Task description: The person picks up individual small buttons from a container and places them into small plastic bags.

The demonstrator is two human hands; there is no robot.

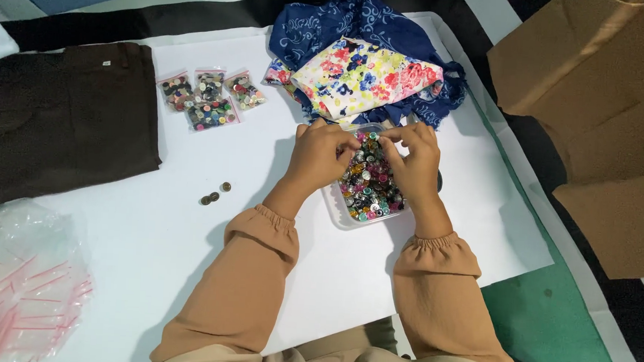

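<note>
Head view looks straight down on a person seated at a white sheet [185, 269] spread over the floor, with tan sleeves [434, 282] gathered at the wrists nearest the camera. At the near left lies a loose heap of small clear zip bags with red strips [19, 290], within reach of the left arm.

Past the cuffs, both hands meet over a shallow clear plastic tray [339, 211] that sits on the sheet right in front of the person, so neither arm has to stretch. The left hand [320, 155] and the right hand [415, 160] are curled with fingertips drawn together at the tray's far end, each seeming to pinch or pick at something small; what exactly is between the fingertips is too small to tell. The tray is heaped with buttons [369, 187] of many colours, mostly small and round, some shiny or pearly, with pink, green, dark and silver ones mixed together without order.

To the left of the hands three dark buttons [213, 194] lie loose on the sheet, well apart from the tray, as though set aside. Farther out, three or four small zip bags already filled with buttons [209, 98] lie side by side in a cluster. Left of them is a folded dark brown garment [53, 123]. Just beyond the tray sits a pile of folded cloth, a bright floral piece [364, 77] on top of blue patterned fabric [345, 20]. At the far right stands brown cardboard [598, 93].
</note>
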